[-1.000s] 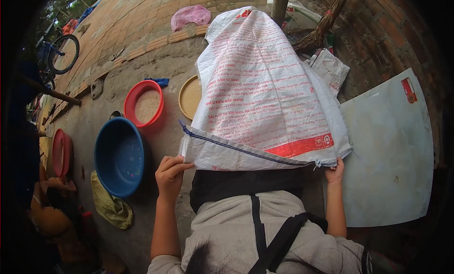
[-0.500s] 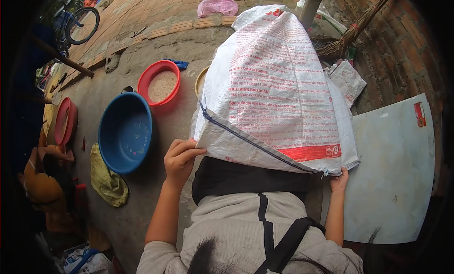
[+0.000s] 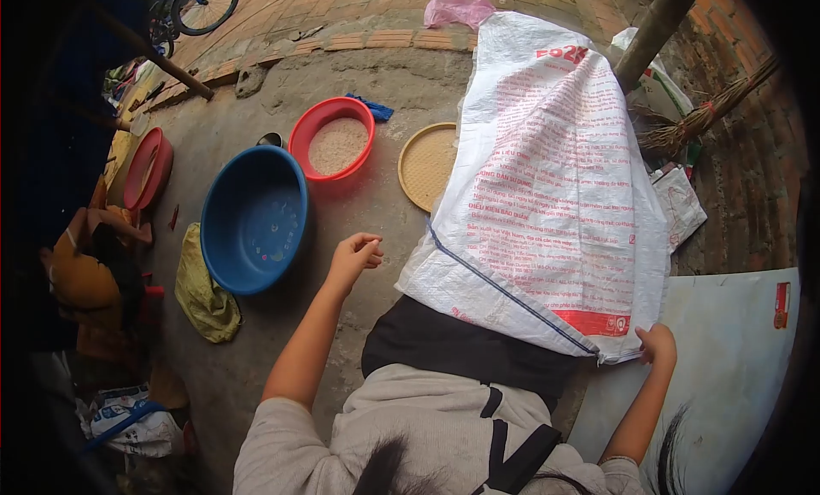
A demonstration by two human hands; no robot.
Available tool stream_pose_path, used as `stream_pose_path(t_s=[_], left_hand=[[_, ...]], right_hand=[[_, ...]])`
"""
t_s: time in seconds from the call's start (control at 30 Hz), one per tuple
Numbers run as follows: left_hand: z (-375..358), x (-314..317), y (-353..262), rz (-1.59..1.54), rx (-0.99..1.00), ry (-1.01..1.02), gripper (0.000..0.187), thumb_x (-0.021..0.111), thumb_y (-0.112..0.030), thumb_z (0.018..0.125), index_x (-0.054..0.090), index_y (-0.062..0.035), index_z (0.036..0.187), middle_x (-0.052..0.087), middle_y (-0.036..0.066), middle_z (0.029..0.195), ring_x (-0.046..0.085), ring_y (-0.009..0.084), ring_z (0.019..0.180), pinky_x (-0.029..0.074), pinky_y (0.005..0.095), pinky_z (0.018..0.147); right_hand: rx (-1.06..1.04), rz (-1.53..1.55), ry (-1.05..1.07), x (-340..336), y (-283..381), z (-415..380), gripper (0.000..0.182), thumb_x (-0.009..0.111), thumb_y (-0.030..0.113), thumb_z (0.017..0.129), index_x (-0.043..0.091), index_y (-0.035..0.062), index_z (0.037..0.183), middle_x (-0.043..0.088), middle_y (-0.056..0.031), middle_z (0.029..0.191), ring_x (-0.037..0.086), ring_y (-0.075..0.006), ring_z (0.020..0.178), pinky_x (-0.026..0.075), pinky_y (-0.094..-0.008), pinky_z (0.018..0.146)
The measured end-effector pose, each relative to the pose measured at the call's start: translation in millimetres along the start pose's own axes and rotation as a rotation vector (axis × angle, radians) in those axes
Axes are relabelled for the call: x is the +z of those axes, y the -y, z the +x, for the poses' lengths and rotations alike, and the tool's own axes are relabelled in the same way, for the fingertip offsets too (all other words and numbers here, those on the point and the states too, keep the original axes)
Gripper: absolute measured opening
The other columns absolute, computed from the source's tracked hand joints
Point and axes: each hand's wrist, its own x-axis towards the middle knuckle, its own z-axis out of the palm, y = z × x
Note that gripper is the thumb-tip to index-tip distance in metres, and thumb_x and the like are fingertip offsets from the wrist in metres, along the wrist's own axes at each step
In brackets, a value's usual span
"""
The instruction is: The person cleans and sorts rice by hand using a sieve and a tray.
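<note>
A white woven sack [image 3: 547,196] with red print lies spread over my lap and the ground in front of me. A dark blue stitched line crosses its lower corner. My left hand [image 3: 357,257] is in the air to the left of the sack, apart from it, fingers loosely bent and holding nothing. Close by the sack's lower right corner is my right hand [image 3: 657,346], its fingers loosely bent at the edge; whether they touch the cloth is hard to see, but no grip shows.
To the left stand a blue basin [image 3: 256,222], a red basin [image 3: 333,145] of grain and a round woven tray [image 3: 427,166]. A yellowish sack [image 3: 207,290] lies beside the blue basin. At right are a pale flat panel [image 3: 709,367] and a straw broom [image 3: 709,115]. Another person [image 3: 85,273] sits far left.
My left hand has let go of the sack's corner and moved away from it. My right hand has loosened from the other corner. The sack lies flatter, and the view has shifted.
</note>
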Motion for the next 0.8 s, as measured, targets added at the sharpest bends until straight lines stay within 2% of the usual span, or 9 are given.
stream_pose_path(t_s=[0.13, 0.2, 0.3, 0.4, 0.47, 0.53, 0.57, 0.67, 0.8], left_hand=[[119, 29, 31, -0.070, -0.309, -0.137, 0.055, 0.059, -0.035, 0.085, 0.041, 0.0011, 0.123, 0.058, 0.017, 0.097, 0.061, 0.0260, 0.082, 0.054, 0.0370, 0.065], [167, 51, 58, -0.043, -0.369, -0.142, 0.056, 0.062, -0.039, 0.082, 0.046, 0.0054, 0.113, 0.056, 0.020, 0.094, 0.062, 0.0303, 0.074, 0.054, 0.0387, 0.059], [184, 88, 54, -0.053, -0.344, -0.151, 0.040, 0.063, -0.024, 0.081, 0.049, 0.0067, 0.101, 0.055, 0.018, 0.089, 0.057, 0.0243, 0.057, 0.047, 0.0361, 0.045], [187, 93, 56, 0.058, -0.245, -0.188, 0.028, 0.060, -0.014, 0.080, 0.049, 0.0065, 0.096, 0.056, 0.017, 0.087, 0.051, 0.0196, 0.047, 0.040, 0.0329, 0.038], [189, 92, 62, 0.125, -0.211, -0.216, 0.024, 0.058, -0.010, 0.079, 0.048, 0.0065, 0.094, 0.056, 0.017, 0.087, 0.048, 0.0174, 0.043, 0.037, 0.0307, 0.035], [191, 83, 71, -0.391, -0.094, -0.398, 0.014, 0.053, -0.011, 0.078, 0.058, 0.0018, 0.077, 0.053, 0.005, 0.054, 0.049, 0.0169, 0.042, 0.038, 0.0290, 0.039], [190, 76, 68, -0.429, -0.101, -0.395, 0.018, 0.048, -0.008, 0.080, 0.054, 0.0008, 0.094, 0.060, 0.008, 0.069, 0.055, 0.0180, 0.047, 0.041, 0.0286, 0.040], [178, 57, 58, -0.378, -0.095, -0.362, 0.028, 0.047, -0.008, 0.080, 0.047, -0.0015, 0.107, 0.060, 0.011, 0.081, 0.061, 0.0208, 0.058, 0.047, 0.0292, 0.045], [165, 42, 49, -0.277, -0.009, -0.374, 0.033, 0.042, 0.001, 0.079, 0.046, 0.0023, 0.112, 0.059, 0.015, 0.102, 0.064, 0.0260, 0.083, 0.055, 0.0380, 0.067]], right_hand=[[-0.833, 0.240, -0.391, -76, 163, -82, 0.029, 0.056, 0.024, 0.085, 0.053, -0.0036, 0.078, 0.056, -0.0156, 0.060, 0.056, -0.0209, 0.053, 0.042, -0.0321, 0.052], [-1.090, 0.444, -0.217, -88, 234, -113, 0.025, 0.055, 0.022, 0.087, 0.054, -0.0031, 0.084, 0.059, -0.0111, 0.070, 0.056, -0.0156, 0.062, 0.044, -0.0283, 0.058], [-1.401, 0.801, 0.246, -72, 315, -133, 0.023, 0.051, 0.023, 0.092, 0.056, 0.0004, 0.090, 0.059, -0.0057, 0.079, 0.057, -0.0118, 0.075, 0.049, -0.0268, 0.070], [-1.453, 1.118, 0.451, -27, 367, -122, 0.025, 0.048, 0.025, 0.094, 0.056, 0.0018, 0.092, 0.063, -0.0070, 0.082, 0.062, -0.0134, 0.071, 0.050, -0.0251, 0.066], [-1.211, 1.337, 0.562, 13, 383, -104, 0.024, 0.046, 0.025, 0.094, 0.056, 0.0026, 0.094, 0.064, -0.0081, 0.082, 0.063, -0.0137, 0.071, 0.050, -0.0256, 0.067], [-1.107, 1.116, 0.502, 42, 390, -81, 0.024, 0.045, 0.025, 0.094, 0.056, 0.0034, 0.094, 0.064, -0.0083, 0.084, 0.062, -0.0136, 0.070, 0.051, -0.0254, 0.066], [-1.105, 1.120, 0.505, 40, 388, -78, 0.024, 0.045, 0.025, 0.094, 0.056, 0.0034, 0.094, 0.064, -0.0083, 0.084, 0.062, -0.0136, 0.070, 0.051, -0.0254, 0.066], [-1.014, 1.158, 0.623, 30, 385, -68, 0.023, 0.044, 0.024, 0.094, 0.056, 0.0042, 0.095, 0.063, -0.0079, 0.085, 0.061, -0.0123, 0.070, 0.050, -0.0247, 0.064], [-1.018, 1.283, 0.453, 26, 382, -53, 0.022, 0.043, 0.022, 0.093, 0.057, 0.0044, 0.095, 0.064, -0.0072, 0.085, 0.060, -0.0111, 0.068, 0.049, -0.0239, 0.061]])
